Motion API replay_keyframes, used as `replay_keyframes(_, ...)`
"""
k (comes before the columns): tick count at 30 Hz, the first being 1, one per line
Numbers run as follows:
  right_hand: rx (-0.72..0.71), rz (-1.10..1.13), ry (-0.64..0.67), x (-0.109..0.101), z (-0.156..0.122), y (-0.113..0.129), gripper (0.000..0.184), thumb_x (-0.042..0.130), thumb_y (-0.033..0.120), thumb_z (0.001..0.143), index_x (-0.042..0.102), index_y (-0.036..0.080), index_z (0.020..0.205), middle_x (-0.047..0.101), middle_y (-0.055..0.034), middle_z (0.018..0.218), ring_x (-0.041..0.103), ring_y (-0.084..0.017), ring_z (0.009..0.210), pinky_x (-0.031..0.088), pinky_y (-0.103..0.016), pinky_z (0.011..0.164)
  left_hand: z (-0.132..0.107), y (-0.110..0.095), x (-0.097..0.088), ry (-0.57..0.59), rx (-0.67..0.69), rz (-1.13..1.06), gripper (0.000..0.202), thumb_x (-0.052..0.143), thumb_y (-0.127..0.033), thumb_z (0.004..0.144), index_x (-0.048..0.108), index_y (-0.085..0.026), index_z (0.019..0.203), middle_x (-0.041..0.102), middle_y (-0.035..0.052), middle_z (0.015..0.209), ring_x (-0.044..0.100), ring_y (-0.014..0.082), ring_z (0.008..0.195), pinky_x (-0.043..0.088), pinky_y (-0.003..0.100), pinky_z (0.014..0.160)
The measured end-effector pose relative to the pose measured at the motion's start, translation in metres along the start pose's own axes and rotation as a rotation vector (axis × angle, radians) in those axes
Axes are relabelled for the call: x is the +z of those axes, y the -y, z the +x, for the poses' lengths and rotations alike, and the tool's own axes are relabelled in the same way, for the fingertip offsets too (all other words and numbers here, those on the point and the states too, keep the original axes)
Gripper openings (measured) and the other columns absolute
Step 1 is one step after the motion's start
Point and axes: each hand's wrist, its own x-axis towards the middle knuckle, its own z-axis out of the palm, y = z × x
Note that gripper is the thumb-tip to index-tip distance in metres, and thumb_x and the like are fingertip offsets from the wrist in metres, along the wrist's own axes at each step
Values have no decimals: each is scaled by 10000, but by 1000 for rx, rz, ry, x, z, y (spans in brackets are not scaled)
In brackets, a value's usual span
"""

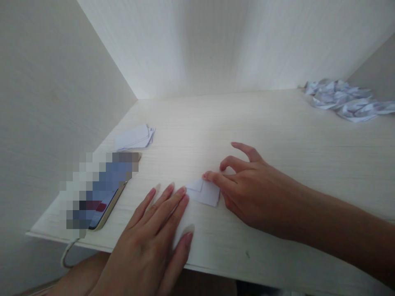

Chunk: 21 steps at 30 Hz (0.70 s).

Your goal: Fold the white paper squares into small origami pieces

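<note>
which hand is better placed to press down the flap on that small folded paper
Right, probably. The right hand has a fingertip on the folded paper by its flap; the left hand lies flat on the desk, fingers just reaching the paper's left edge.

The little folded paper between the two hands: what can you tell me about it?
The folded paper is a small white piece, thin and matte, folded into a rough rectangle with a triangular flap showing at its upper left. It lies flat on the pale wood-grain desk. The left hand meets its left edge, and the right hand presses an index finger on its upper edge.
</note>
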Motion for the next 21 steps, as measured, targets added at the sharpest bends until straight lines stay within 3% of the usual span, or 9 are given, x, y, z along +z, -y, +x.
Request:
replay_keyframes(6, 22, 133, -31, 4, 3, -11, 326, 568, 288, 1021, 707, 147, 1280, 787, -129, 983, 698, -291, 1083, 251, -676, 1185, 1, -1, 4, -161, -190, -198, 271, 569, -117, 963, 636, -170, 1220, 670, 134, 1328, 589, 254, 1333, 467, 474, 1192)
replay_keyframes(9, -10, 190, -52, 6, 3, -18, 345, 570, 344, 1029, 718, 183, 1296, 778, -150, 1042, 689, -278, 1099, 357, -621, 1143, 16, -6, 5, -101, -159, -218, 323, 569, -143, 975, 611, -139, 1295, 591, 172, 1450, 541, 279, 1376, 487, 493, 1171)
replay_keyframes(12, -1, 292, -114, 8, 2, -20, 315, 622, 312, 999, 742, 195, 1266, 768, -147, 1112, 682, -258, 1095, 485, -505, 1051, 27, -16, 6, -7, -145, -243, 390, 579, -207, 988, 587, -100, 1363, 611, 185, 1411, 558, 300, 1327, 514, 517, 1136)
replay_keyframes(16, 200, 461, -146, 7, 4, -16, 314, 700, 258, 936, 741, 180, 1237, 777, -114, 1114, 710, -209, 999, 565, -358, 903, 28, -29, 8, -8, -211, -263, 328, 557, -217, 994, 634, -79, 1281, 629, 194, 1327, 576, 321, 1233, 553, 537, 1060)
replay_keyframes(21, 464, 603, -164, 8, 7, -9, 328, 785, 302, 860, 748, 179, 1162, 799, -62, 941, 704, -180, 768, 559, -315, 743, 24, -41, 12, -27, -261, -252, 307, 578, -225, 973, 649, -67, 1226, 627, 188, 1235, 552, 332, 1141, 568, 558, 983)
